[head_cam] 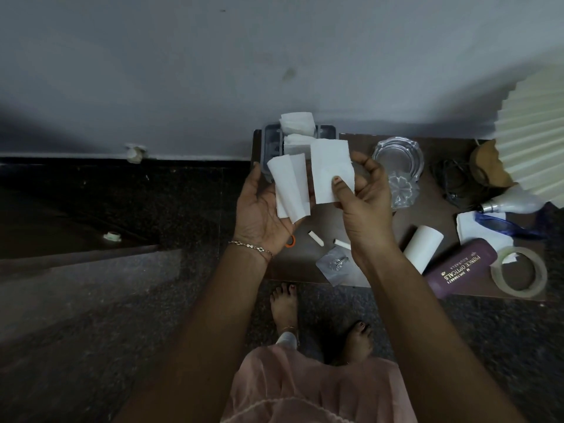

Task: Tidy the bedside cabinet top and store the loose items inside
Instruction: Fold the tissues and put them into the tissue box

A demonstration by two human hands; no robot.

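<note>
Person stands at the near left corner of the bedside cabinet top (439, 148), both hands raised over it. Left hand (265, 215) is palm up with a folded paper (290, 190) lying across palm and fingers; the thumb is straight beside the paper's left edge and not on it, so this is an open carry, not a pinch. Right hand (363, 203) pinches a flat sheet (331, 169) upright, thumb on the front face, fingers behind. The two papers are just beside each other, apart by a narrow gap. Behind them, at the back left corner against the wall, is a grey tray (271, 145) with more white papers sticking up out of it. Loose items on the top: glass ashtray (398, 157) near the back, just right of the right hand; black cable (448, 178) and crumpled brown paper (488, 166) further right; light bulb (512, 204) lying beside the pleated lampshade (534, 132). Toward the front: white paper roll (422, 248) touching a maroon spectacle case (460, 270) marked PRINCE OPTICALS, tape roll (497, 270) at the case's right end. Below the hands: orange ring (290, 241), two small white tubes (314, 238) and a clear packet of screws (335, 264) at the front edge.
</note>
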